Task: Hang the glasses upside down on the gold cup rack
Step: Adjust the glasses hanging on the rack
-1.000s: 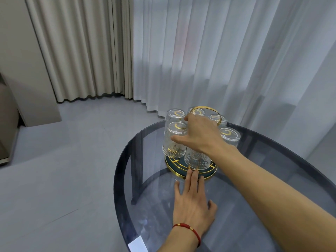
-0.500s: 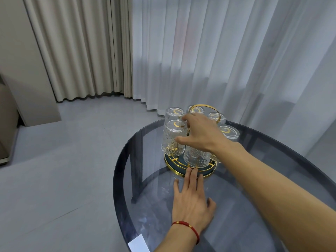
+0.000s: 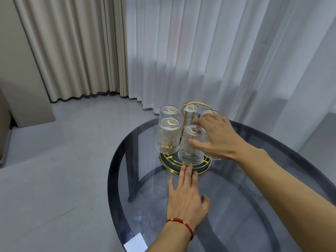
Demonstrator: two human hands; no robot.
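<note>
The gold cup rack (image 3: pixel 197 103), with a ring handle and a round dark base, stands on the far part of a smoked glass table (image 3: pixel 254 206). Several patterned clear glasses hang on it upside down. The front glass (image 3: pixel 190 153) is nearest me, with another (image 3: pixel 168 137) to its left. My right hand (image 3: pixel 218 139) hovers just right of the front glass with its fingers spread; the thumb rests against the glass's side. It partly hides a glass (image 3: pixel 213 157) on the right. My left hand (image 3: pixel 187 199) lies flat on the table, fingertips touching the base rim.
A white card (image 3: pixel 135 243) lies at the table's near left edge. Sheer white curtains (image 3: pixel 218 51) hang close behind the table and beige curtains (image 3: pixel 72 48) hang to the left. Grey floor (image 3: pixel 54 170) lies to the left of the table.
My right hand has slid to the right off the front glass and spread its fingers, so the glass now shows on the rack. My left hand stays flat at the base.
</note>
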